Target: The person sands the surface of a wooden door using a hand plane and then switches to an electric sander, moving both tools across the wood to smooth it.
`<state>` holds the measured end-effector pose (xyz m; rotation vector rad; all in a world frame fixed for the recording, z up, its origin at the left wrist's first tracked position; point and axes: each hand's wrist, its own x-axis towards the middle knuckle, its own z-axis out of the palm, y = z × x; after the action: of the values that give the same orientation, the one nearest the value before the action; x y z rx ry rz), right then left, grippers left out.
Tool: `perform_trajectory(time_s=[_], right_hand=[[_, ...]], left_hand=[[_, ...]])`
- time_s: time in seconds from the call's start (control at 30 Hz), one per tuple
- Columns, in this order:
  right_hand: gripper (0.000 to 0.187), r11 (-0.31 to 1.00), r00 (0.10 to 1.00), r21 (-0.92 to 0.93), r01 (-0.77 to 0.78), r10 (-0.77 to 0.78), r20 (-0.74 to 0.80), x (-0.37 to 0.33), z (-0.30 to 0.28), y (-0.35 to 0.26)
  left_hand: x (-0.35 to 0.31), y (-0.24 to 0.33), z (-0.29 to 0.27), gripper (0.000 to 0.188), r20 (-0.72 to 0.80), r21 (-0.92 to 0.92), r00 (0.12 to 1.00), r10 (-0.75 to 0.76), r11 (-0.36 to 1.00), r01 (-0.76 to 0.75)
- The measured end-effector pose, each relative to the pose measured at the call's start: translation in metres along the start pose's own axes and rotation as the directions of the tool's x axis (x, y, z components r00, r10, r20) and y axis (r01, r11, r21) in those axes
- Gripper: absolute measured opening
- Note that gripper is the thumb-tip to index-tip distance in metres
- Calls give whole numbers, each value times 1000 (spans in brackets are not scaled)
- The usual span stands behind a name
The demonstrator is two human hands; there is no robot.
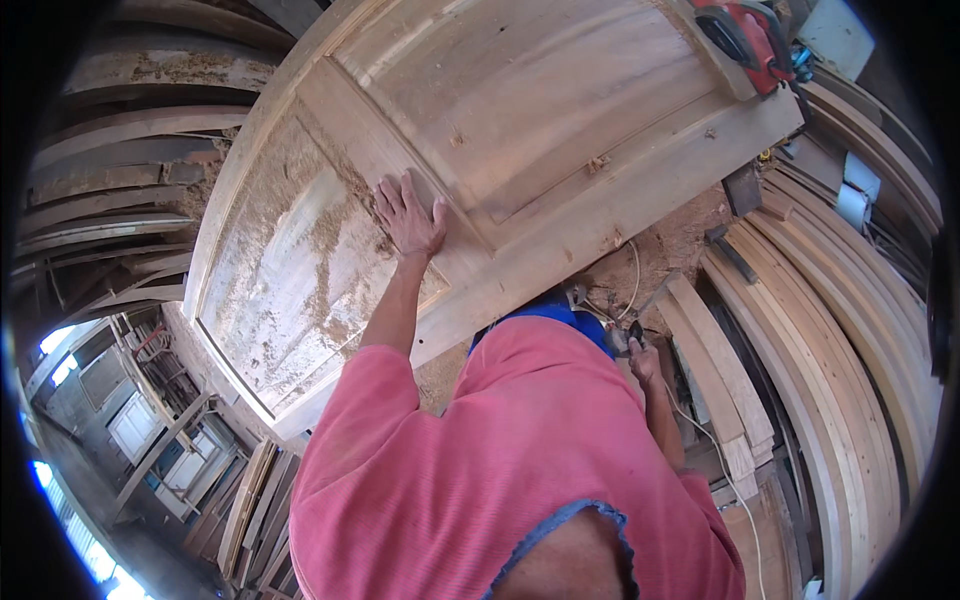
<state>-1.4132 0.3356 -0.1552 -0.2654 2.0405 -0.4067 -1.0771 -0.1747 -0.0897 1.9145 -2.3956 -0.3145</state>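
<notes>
A large panelled wooden door (440, 305) lies flat in front of me, with sawdust and shavings over its left panel. My left hand (410, 220) rests palm down on the door's middle rail, fingers spread, holding nothing. Low at my right side, beyond the door's near edge, my right hand (645, 360) is closed around a small dark object (636, 330). Its kind is too small to make out. A pale cord (635, 280) loops close to that hand.
A red and black power tool (750, 45) sits at the door's far right corner. Long boards (800, 340) are stacked on the right, with short planks (705, 360) beside my right hand. More timber (130, 190) is piled on the left. Another cord (735, 480) trails down at the right.
</notes>
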Motion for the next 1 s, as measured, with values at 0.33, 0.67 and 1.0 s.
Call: perform_trajectory(time_s=[0.33,0.67,1.0], right_hand=[[50,560,886,747,-358,455,83,-14,-110,-171],[29,708,865,513,485,-303,-400,24,-184,-358],[59,548,622,-365,752,-773,121,45,-26,-524]], left_hand=[[0,-6,-4,73,-83,-12,996,24,1000,-25],[1,10,-14,81,-109,-6,975,-194,981,195],[1,15,-20,82,-57,-46,949,-312,950,309]])
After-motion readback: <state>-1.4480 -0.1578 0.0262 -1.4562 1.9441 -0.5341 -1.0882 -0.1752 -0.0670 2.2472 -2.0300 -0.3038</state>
